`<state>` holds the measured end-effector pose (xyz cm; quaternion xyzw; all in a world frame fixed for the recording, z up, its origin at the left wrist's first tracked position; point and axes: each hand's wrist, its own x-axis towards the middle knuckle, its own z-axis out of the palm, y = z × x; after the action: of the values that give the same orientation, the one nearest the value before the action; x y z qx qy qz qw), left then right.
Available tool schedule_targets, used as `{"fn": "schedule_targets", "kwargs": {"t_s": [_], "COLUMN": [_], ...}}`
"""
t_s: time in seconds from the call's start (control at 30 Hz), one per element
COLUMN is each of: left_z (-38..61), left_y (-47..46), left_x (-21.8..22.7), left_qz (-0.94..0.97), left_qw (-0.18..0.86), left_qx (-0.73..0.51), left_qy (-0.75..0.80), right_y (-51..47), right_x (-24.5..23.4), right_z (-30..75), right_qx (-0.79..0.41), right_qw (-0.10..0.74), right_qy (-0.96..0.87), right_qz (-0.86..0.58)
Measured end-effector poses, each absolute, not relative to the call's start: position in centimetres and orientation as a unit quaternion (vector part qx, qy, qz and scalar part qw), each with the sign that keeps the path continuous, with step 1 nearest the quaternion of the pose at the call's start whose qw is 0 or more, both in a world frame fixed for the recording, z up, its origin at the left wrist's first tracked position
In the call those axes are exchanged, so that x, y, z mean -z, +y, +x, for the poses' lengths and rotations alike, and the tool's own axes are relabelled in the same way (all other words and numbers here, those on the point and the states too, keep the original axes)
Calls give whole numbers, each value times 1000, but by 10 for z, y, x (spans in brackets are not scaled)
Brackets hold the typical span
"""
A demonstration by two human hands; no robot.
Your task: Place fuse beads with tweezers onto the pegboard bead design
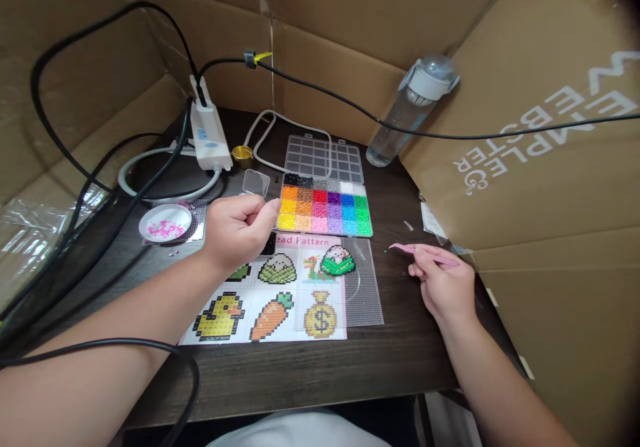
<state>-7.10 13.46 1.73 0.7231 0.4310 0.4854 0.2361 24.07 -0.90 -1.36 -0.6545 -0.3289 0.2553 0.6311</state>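
Pink tweezers [425,252] are pinched in my right hand [447,284], at the right side of the table. Their tip points left, just short of a tiny green bead [385,252] on the dark wood. My left hand [240,227] is closed in a fist beside the bead box [327,206]; whatever its fingers hold, if anything, is hidden. Below it lies a printed bead pattern sheet [240,334] with a duck, a carrot and a money bag. A clear pegboard [370,300] overlaps the sheet's right side, bearing a green, white and black bead figure [337,260].
A white dish [145,224] with pink beads sits at left. Behind stand a power strip [210,137], a small gold cup [243,156] and a water bottle [410,110]. Black cables [320,90] cross the view; cardboard walls [540,200] enclose the table.
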Motion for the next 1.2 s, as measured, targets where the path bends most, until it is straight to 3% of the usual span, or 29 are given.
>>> {"fn": "schedule_targets", "kwargs": {"t_s": [0.4,1.2], "left_z": [-70,-70], "left_y": [134,135], "left_x": [-18,-15], "left_qz": [722,721], "left_qw": [235,240], "left_qx": [-482,-482], "left_qy": [437,436], "right_y": [-19,-18], "right_x": [27,23], "right_z": [241,237], "right_qx": [-198,-196], "right_qw": [589,580], "right_qy": [-392,-392], "right_qz": [-679,-686]}}
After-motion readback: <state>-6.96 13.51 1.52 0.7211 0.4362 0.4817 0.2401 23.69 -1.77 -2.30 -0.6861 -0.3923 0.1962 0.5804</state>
